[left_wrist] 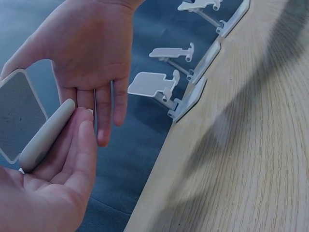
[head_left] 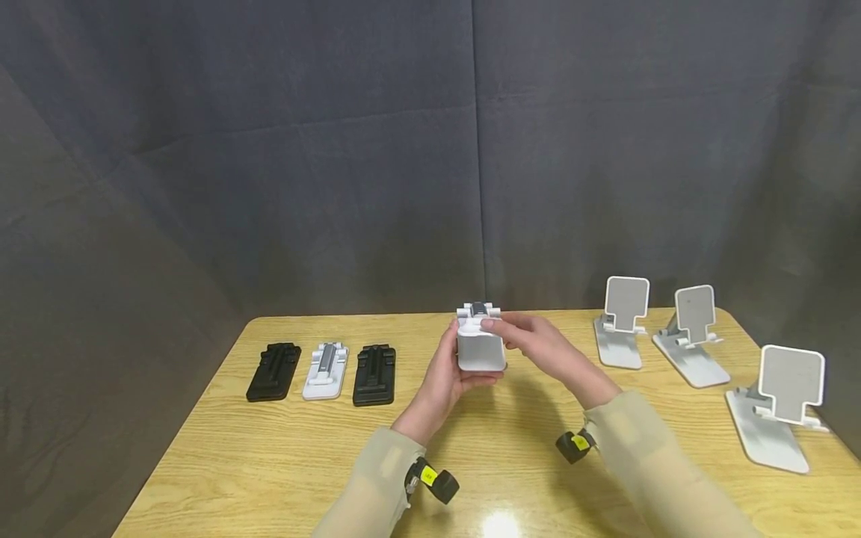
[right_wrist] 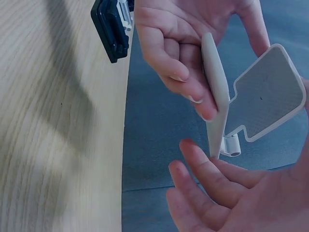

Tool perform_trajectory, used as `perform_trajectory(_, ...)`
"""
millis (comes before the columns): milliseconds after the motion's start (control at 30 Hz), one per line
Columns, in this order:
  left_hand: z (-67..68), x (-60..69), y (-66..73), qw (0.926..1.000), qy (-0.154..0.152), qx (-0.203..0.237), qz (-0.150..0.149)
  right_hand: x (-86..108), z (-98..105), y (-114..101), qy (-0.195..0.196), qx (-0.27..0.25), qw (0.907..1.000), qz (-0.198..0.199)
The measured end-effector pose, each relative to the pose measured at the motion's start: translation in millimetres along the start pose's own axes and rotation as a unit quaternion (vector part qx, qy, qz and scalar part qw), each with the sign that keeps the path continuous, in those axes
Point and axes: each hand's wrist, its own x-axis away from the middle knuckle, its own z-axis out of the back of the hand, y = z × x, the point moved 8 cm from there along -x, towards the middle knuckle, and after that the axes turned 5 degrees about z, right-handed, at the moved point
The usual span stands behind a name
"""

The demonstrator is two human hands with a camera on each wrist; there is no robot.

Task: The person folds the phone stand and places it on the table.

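A white phone stand with a grey pad is held above the table, its plate tilted away from its base in the wrist views. My left hand grips the base, fingers curled along its underside and thumb at the other side. From the right, my right hand touches the stand near its hinge end with the thumb against the plate. Its other fingers are straight; one fingertip reaches the base's end in the right wrist view. Part of the hinge is hidden.
On the left of the wooden table lie a folded black stand, a folded white stand and another black stand. Three unfolded white stands stand on the right. A dark curtain hangs behind.
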Motion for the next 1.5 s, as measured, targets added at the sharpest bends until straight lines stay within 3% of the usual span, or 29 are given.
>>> perform_trajectory(433,4.8,2.3,3.6,0.9996,0.016,0.01,-0.021,1.9,-5.8,6.5,0.01,0.015,0.9998,0.0)
perform_trajectory(733,8.2,-0.3,0.7,0.9993,0.031,0.012,-0.014,0.3,-10.0,14.4,0.024,0.009,0.9996,0.013)
perform_trajectory(1033,10.3,2.2,-1.2,0.9991,0.029,-0.023,-0.021,1.4,-14.5,15.7,0.031,-0.007,0.9987,0.039)
perform_trajectory(1500,11.6,2.5,-3.3,0.9983,0.031,-0.043,-0.024,1.1,-17.5,17.3,0.045,0.008,0.9975,0.055)
